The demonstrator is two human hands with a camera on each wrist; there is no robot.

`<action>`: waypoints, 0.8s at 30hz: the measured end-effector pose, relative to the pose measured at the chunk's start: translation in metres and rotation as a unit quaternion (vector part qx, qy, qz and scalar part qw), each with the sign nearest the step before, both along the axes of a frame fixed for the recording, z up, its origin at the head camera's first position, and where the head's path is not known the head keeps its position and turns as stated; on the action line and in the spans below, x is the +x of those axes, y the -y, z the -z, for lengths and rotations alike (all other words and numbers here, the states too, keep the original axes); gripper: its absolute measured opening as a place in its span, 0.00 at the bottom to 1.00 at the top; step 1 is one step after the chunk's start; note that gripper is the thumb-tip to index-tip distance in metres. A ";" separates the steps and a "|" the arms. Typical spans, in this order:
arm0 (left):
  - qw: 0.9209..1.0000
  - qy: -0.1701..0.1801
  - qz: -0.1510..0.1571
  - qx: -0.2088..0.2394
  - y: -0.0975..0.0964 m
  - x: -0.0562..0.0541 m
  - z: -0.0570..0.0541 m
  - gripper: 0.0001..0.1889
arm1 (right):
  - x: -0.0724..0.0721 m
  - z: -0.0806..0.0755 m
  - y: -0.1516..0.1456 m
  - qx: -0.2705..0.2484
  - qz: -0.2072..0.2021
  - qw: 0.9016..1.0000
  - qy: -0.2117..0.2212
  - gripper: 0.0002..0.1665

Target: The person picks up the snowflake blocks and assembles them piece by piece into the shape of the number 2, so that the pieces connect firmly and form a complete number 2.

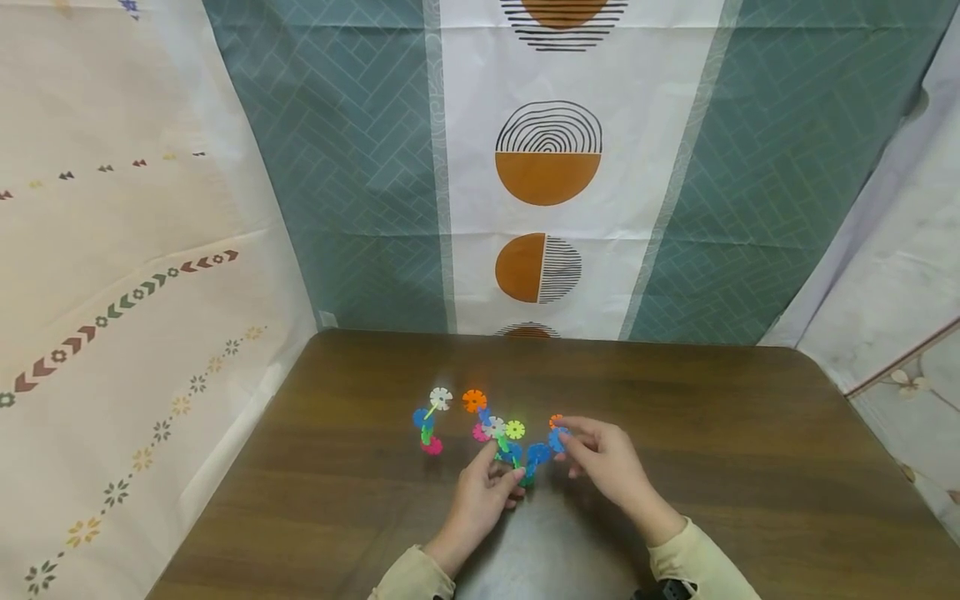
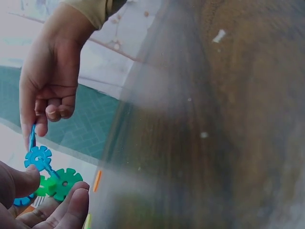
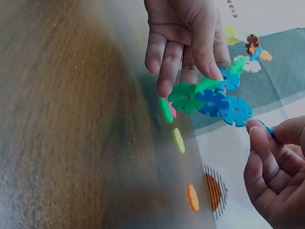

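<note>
My left hand (image 1: pixel 483 492) pinches a chain of notched plastic discs between thumb and fingers. In the right wrist view, a green disc (image 3: pixel 186 97) and a blue disc (image 3: pixel 211 102) show below the left fingers, with a lighter blue disc (image 3: pixel 237 110) at the near end. My right hand (image 1: pixel 611 467) pinches one blue disc (image 3: pixel 267 129), seen edge-on, right at the rim of that end disc. Up in the head view, the chain's far part runs to an orange disc (image 1: pixel 474 401). Left fingers cover some of the chain's middle.
Left of the chain lies a joined group with a white disc (image 1: pixel 440 398) and a pink disc (image 1: pixel 432 447). Loose on the brown table (image 1: pixel 735 442) are a yellow disc (image 1: pixel 515 430) and an orange disc (image 3: pixel 192 198). Patterned cloth hangs behind and at both sides.
</note>
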State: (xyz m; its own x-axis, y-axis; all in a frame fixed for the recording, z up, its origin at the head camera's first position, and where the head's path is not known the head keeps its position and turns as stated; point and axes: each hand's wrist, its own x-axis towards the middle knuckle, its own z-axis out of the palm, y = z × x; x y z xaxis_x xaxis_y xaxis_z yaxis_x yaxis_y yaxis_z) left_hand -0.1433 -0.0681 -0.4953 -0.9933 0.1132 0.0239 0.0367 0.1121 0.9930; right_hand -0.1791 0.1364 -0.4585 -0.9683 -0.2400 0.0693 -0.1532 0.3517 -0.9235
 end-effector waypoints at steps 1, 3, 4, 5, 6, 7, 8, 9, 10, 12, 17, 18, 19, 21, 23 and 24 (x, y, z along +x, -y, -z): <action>1.000 0.000 0.000 0.003 0.000 0.000 0.000 0.09 | 0.000 0.000 0.001 0.001 0.002 1.000 -0.001 0.20; 1.000 -0.002 0.000 0.006 0.000 0.001 0.000 0.09 | 0.001 -0.001 0.002 0.002 0.007 1.000 0.000 0.19; 1.000 -0.002 -0.001 0.007 -0.001 0.002 0.000 0.09 | 0.001 -0.001 0.003 0.003 0.010 1.000 0.002 0.18; 1.000 -0.002 -0.001 0.006 -0.001 0.002 0.000 0.09 | 0.001 -0.001 0.004 0.003 0.012 1.000 0.003 0.18; 1.000 -0.001 -0.002 0.006 -0.001 0.003 0.000 0.08 | 0.001 0.000 0.004 0.004 0.015 1.000 0.003 0.18; 1.000 0.001 -0.003 0.003 -0.001 0.002 0.000 0.08 | 0.001 0.000 0.005 0.005 0.018 1.000 0.005 0.18; 1.000 0.003 -0.003 0.001 -0.001 0.002 0.000 0.08 | 0.001 0.000 0.005 0.007 0.020 1.000 0.006 0.18; 1.000 0.003 -0.004 -0.002 -0.001 0.002 0.001 0.08 | 0.001 0.001 0.005 0.009 0.022 1.000 0.007 0.19; 1.000 0.003 -0.004 -0.006 -0.001 0.002 0.001 0.08 | 0.001 0.001 0.006 0.010 0.024 1.000 0.006 0.19; 1.000 0.001 -0.005 -0.014 -0.001 0.002 0.002 0.09 | 0.001 0.001 0.006 0.013 0.028 1.000 0.006 0.19; 0.999 -0.002 -0.003 -0.034 -0.001 0.000 0.004 0.09 | 0.002 0.001 0.008 0.033 0.031 0.999 -0.012 0.18; 0.999 -0.002 -0.002 -0.037 -0.001 0.000 0.003 0.09 | 0.003 0.001 0.009 0.043 0.032 0.998 -0.018 0.17; 0.999 0.000 -0.001 -0.040 -0.001 0.000 0.003 0.09 | 0.003 0.000 0.009 0.053 0.033 0.998 -0.026 0.17; 0.999 -0.001 0.001 -0.044 -0.001 0.000 0.002 0.08 | 0.004 -0.001 0.011 0.076 0.036 0.996 -0.044 0.16; 0.999 -0.002 0.001 -0.046 -0.001 0.000 0.002 0.08 | 0.005 -0.003 0.013 0.098 0.041 0.992 -0.065 0.16; 0.999 -0.005 0.001 -0.045 -0.001 0.000 0.001 0.07 | 0.006 -0.004 0.014 0.110 0.043 0.990 -0.078 0.15</action>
State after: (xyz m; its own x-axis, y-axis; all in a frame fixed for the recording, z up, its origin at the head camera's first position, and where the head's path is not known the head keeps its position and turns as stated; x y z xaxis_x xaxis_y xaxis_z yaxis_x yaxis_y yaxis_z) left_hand -0.1436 -0.0668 -0.4967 -0.9928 0.1170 0.0241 0.0475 0.2016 0.9783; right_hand -0.1732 0.1226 -0.4540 -0.9675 -0.1827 0.1751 -0.2487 0.5593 -0.7908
